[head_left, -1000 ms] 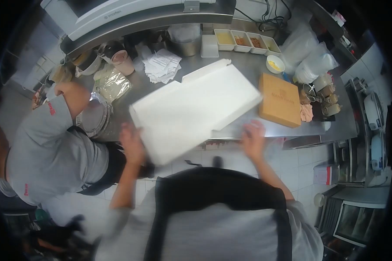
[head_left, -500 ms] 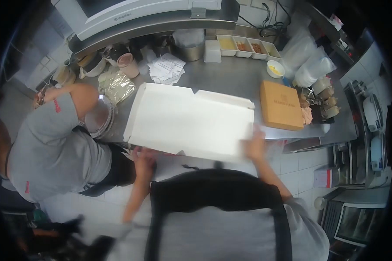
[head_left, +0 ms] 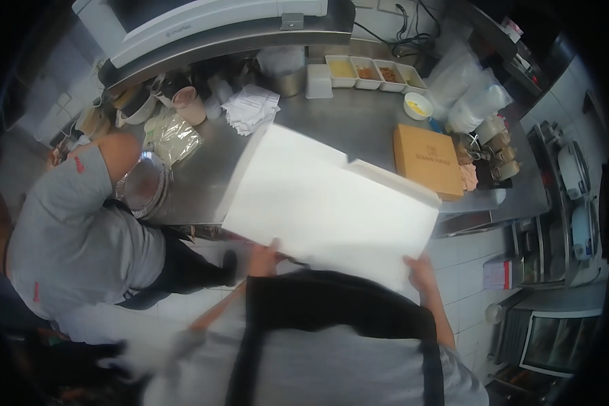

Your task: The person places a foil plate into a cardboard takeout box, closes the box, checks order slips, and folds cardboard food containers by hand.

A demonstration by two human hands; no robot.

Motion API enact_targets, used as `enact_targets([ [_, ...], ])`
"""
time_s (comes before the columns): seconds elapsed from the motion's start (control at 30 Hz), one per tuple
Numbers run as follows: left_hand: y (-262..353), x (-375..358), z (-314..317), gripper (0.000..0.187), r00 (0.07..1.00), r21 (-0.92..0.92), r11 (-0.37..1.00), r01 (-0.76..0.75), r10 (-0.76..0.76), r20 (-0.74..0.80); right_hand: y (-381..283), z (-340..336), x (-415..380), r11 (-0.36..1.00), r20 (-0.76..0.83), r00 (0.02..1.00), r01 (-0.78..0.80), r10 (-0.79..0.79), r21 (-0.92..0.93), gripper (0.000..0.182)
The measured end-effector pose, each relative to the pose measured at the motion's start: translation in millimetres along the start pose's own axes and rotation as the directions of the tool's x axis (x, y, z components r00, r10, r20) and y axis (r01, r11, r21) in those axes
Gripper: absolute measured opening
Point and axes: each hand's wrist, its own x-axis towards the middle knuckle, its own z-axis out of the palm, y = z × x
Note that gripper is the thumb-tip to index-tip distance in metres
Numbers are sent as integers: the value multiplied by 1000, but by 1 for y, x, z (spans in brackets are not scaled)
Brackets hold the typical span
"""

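A large white cardboard box (head_left: 331,203), open and flat, lies tilted over the counter's front edge with folded-up side flaps. My left hand (head_left: 265,258) grips its near edge at the left, close to my apron. At the near right corner my right hand (head_left: 421,272) holds the same box, fingers on its edge. Beyond the box's right side sits a closed brown box (head_left: 427,161). White papers (head_left: 250,108) lie just behind its far left corner.
A co-worker in a grey shirt (head_left: 81,230) stands at the left, beside foil trays (head_left: 143,184). Along the back are white containers of food (head_left: 367,73), a small bowl (head_left: 417,106) and a metal pot (head_left: 285,80). Bottles (head_left: 505,154) stand at the right.
The white box has turned clockwise and come nearer my body, its right end lower. My left hand has moved right along it, and my right hand has moved down and right.
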Motion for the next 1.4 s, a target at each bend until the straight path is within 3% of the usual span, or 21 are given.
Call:
enact_targets([
  [0.03,47,-10,31,32,999,-173,985,27,-34,-37,6,-10,-8,996,16,997,-78,79,-32,51],
  [0.1,67,27,35,30,999,312,950,-15,5,34,17,-25,-23,966,36,969,-238,243,-105,50],
  [0.13,84,47,49,30,968,300,921,-248,222,118,17,-17,-27,959,38,961,-268,272,-86,49],
  [0.17,99,70,63,34,949,241,918,-314,301,93,18,4,-31,952,41,952,-299,302,-66,47],
  [0.23,155,75,90,55,964,65,976,-208,193,184,30,36,-23,937,44,936,-349,349,-10,43],
  [0.33,164,87,104,67,972,157,982,-109,72,225,47,97,1,943,19,947,-320,320,85,38],
  [0.43,122,120,88,76,926,344,877,-335,237,295,76,142,25,940,19,948,-317,317,124,40],
  [0.53,98,124,71,86,777,781,266,-565,490,396,75,166,33,891,129,881,-453,454,-40,48],
  [0.6,124,69,79,87,716,793,16,-609,442,540,83,165,37,790,266,744,-576,613,-212,53],
  [0.63,132,42,82,88,688,776,-106,-622,400,606,80,163,36,800,315,747,-469,585,-374,57],
  [0.73,110,-1,73,87,586,596,-6,-803,178,791,58,156,26,640,371,741,-104,560,-761,52],
  [0.77,102,-8,71,82,555,564,-34,-825,143,820,58,150,22,614,476,745,114,467,-781,46],
  [0.8,95,-10,69,78,520,528,-66,-846,114,847,45,135,18,470,441,736,189,513,-862,36],
  [0.87,81,-11,65,69,477,490,-140,-861,116,871,22,117,7,470,445,753,205,485,-859,27],
  [0.97,74,-3,54,57,448,486,-229,-843,199,871,3,112,-9,391,526,851,480,12,-785,28],
  [1.03,73,-5,39,50,442,484,-216,-848,216,871,-9,135,-9,28,676,701,699,-228,-715,33],
  [1.07,71,-5,34,48,419,469,-226,-854,237,876,-12,144,-6,-168,751,585,743,-307,-647,35],
  [1.17,67,2,21,40,374,451,-227,-863,313,873,27,131,21,-305,802,518,745,-297,-594,43],
  [1.27,69,0,14,37,353,448,-204,-871,375,857,33,121,27,-247,806,512,774,-297,-583,39],
  [1.37,83,-7,13,43,387,444,-109,-889,334,859,22,124,22,-173,762,590,749,-268,-640,39],
  [1.4,90,-12,14,46,457,523,-65,-850,402,794,13,127,19,-177,723,596,716,-349,-676,40],
])
